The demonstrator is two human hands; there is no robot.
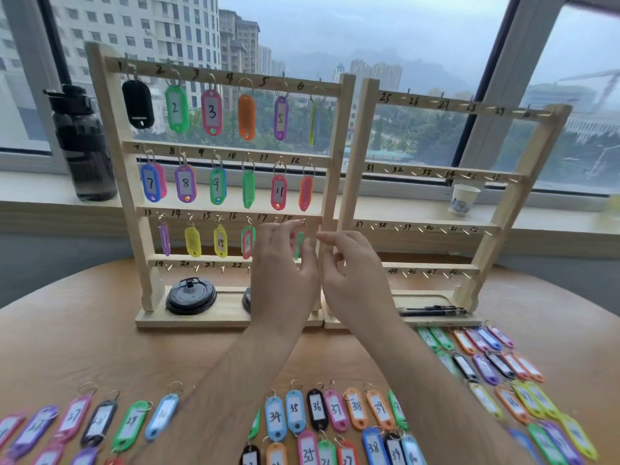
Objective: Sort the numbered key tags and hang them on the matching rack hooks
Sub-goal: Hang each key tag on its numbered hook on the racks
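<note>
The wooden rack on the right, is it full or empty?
Empty of tags. On the pale wooden rack numbered from 25 up, every hook in view is bare.

Background clutter, sill and table
Dark water bottle [82, 142] upright on windowsill [33, 193], left; white paper cup [464, 199] on sill, right; black round lid [191, 296], dark pens [432, 310] lower; high-rises [134, 25] outside.
</note>
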